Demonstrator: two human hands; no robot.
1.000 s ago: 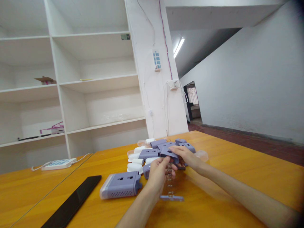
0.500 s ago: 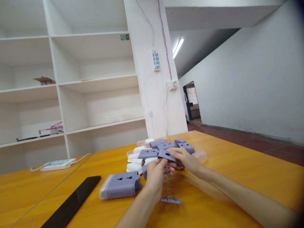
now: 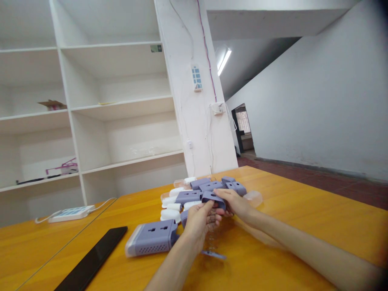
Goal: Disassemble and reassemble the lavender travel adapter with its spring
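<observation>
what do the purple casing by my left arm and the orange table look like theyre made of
The purple casing looks like moulded plastic, matte: even colour, punched slots, a grid of small vent holes. The table looks like wood or laminate with a glossy coat: faint grain lines and soft reflections; which one is unclear.

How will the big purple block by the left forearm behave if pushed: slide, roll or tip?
The purple block lies flat on its broad side, so it probably slides rather than tips. Its boxy shape makes rolling unlikely. The glossy orange table may let it skid easily. It looks like hollow plastic, likely light.
</observation>
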